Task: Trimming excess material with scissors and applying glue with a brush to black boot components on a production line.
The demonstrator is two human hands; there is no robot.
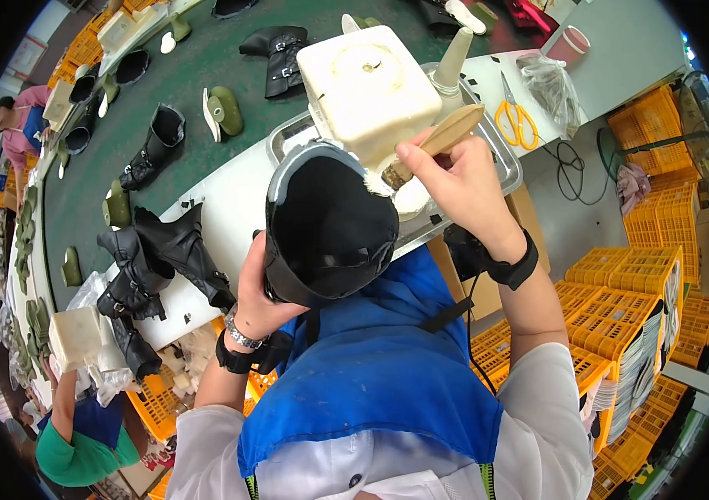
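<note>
A black boot (329,287) is held up in front of me, its opening facing upward and a grey lining band showing along the rim. My left hand (261,287) is closed around the boot's left side, the fingers partly hidden behind it. In my right hand (467,171) is a wooden-handled brush (453,129), pinched between thumb and fingers. Its whitish bristles are at the boot's right rim; whether they touch cannot be made out. Just beyond stands a white plastic container (371,83) on a metal tray (508,167), with a grey-white cone-shaped piece (453,62) beside it.
Orange-handled scissors (514,121) and a clear plastic bag (550,92) lie to the right. Several black boots (154,146) and green shoe lasts (225,112) rest on the green bench (196,83). Yellow crates (613,292) are stacked at right. Two co-workers (87,450) are at left.
</note>
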